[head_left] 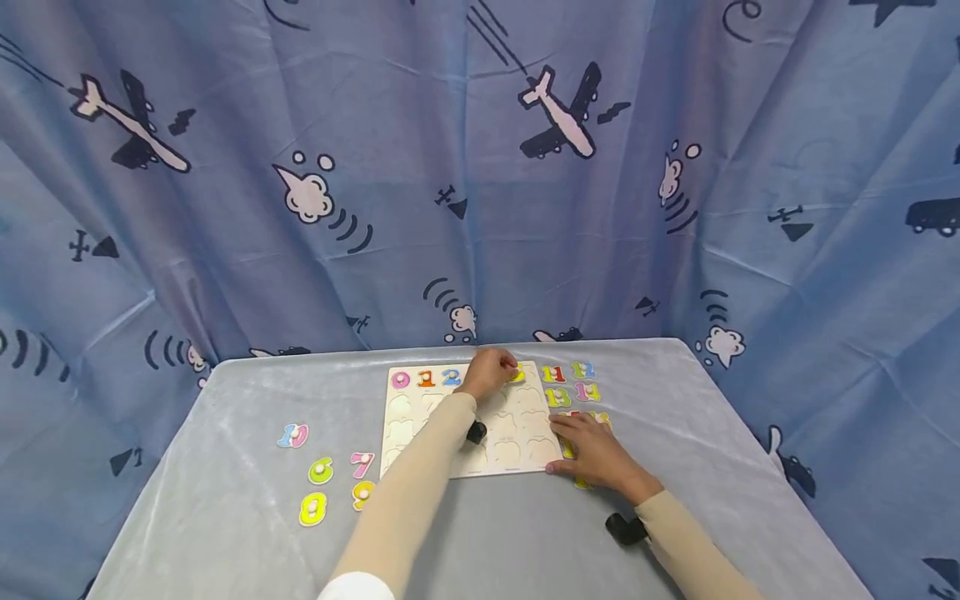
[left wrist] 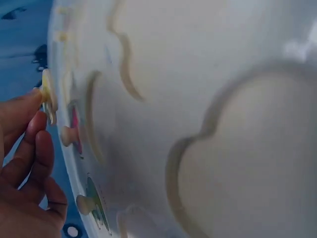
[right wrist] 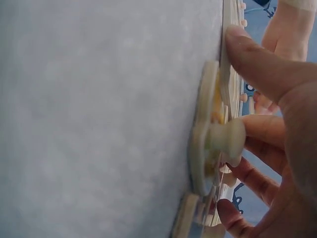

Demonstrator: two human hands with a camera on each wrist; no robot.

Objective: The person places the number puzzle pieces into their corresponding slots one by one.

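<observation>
My left hand [head_left: 491, 371] pinches a small yellow piece [head_left: 517, 376] by its knob, between thumb and fingertips, at the right end of the top row of the pale wooden board [head_left: 457, 465]. I cannot tell whether the piece sits in its recess. My right hand [head_left: 596, 454] grasps nothing: the fingers spread loosely over some number pieces beside the board, and the thumb rests at its right edge.

In that top row I see a pink 0 [head_left: 401, 380], an orange 1 [head_left: 426, 379] and a blue 2 [head_left: 451, 377]; my left hand covers the spots after them. The lower recesses in view are bare. Left of the board on the grey table [head_left: 480, 550] lie a green 6 [head_left: 320, 471], a pink 7 [head_left: 362, 464], a yellow 8 [head_left: 312, 508], an orange-yellow 9 [head_left: 363, 495] and a blue-and-pink 10 [head_left: 292, 436].
</observation>
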